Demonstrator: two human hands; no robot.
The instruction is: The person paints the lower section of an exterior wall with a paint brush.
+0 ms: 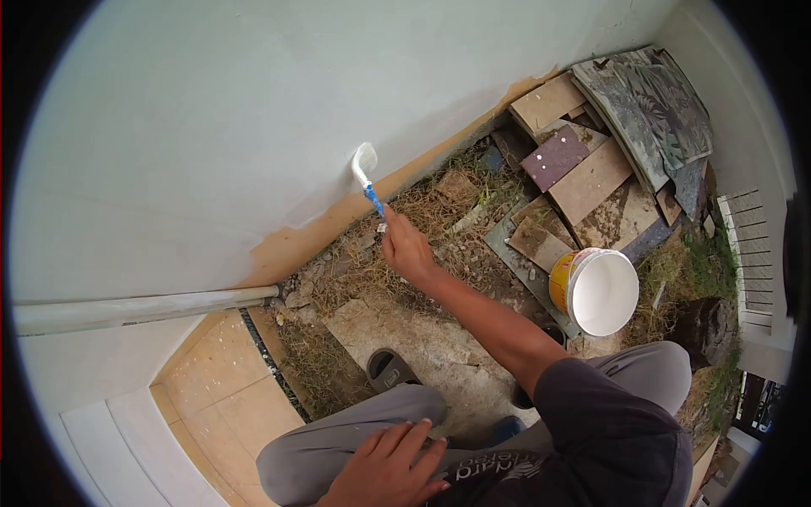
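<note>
Wall face unobstructed; pipe bars lower left, tile stack and paint bucket crowd the right ground.

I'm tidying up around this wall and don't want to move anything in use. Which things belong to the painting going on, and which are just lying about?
In use: paintbrush held by the right hand against the wall; paint bucket beside the person.

Lying about: stacked tiles and boards; grey pipe; sandal. The left hand rests on the knee.
</note>
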